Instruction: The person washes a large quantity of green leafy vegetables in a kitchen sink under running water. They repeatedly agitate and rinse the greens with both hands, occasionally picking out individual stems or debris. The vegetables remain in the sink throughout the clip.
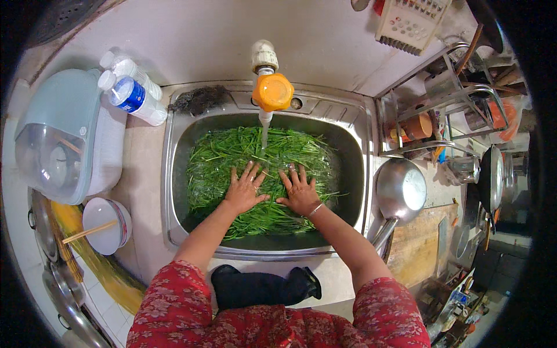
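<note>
Long, thin green leaves [261,217], like garlic chives, float in water across the stainless steel sink [167,182]. My left hand [247,186] lies palm down on the leaves with its fingers spread. Beside it, my right hand [300,191] presses flat on the same greens, fingers apart, a bracelet at its wrist. Neither hand grips anything. From the tap with an orange knob [273,92], a stream of water [264,135] falls into the leaves just beyond my fingertips. The sink's floor is hidden under the greens.
A dark scouring pad [200,99] rests on the sink's back left corner. Left stand plastic bottles [139,102], a lidded container [106,148] and a bowl [100,226] with chopsticks [89,231]. Rightward are a metal ladle or pan [400,189], a wire rack [435,145] and a cutting board [411,248].
</note>
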The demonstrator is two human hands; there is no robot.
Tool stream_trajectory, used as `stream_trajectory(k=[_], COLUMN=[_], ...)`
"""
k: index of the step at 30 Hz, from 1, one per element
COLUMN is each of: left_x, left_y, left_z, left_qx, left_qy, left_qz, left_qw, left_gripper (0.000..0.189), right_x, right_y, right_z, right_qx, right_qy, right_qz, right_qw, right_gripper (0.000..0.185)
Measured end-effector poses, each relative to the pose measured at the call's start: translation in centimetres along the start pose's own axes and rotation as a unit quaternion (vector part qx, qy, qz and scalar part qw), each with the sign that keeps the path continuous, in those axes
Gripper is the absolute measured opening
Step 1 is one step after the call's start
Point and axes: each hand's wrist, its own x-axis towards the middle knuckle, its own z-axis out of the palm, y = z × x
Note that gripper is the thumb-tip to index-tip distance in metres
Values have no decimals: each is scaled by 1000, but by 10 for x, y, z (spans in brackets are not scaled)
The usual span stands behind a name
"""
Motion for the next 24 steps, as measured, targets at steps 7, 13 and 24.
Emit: stream_trajectory(k=[7,13,24], left_x=[-49,-36,-42], left_y=[0,-45,-98], left_z=[-23,-55,-80], left_qx=[-78,-306,-53], left_qy=[-131,7,258], left_qz=[-33,-158,-224], left_qw=[988,939,938], left_gripper=[96,32,13], right_x=[-43,-30,-66], right_y=[-11,0,-1], right_z=[-23,-32,-45], right_qx=[-22,26,190], right_qy=[-132,-105,90], right_qz=[-29,-38,-42], right_qw=[991,993,977], right_gripper=[114,90,41])
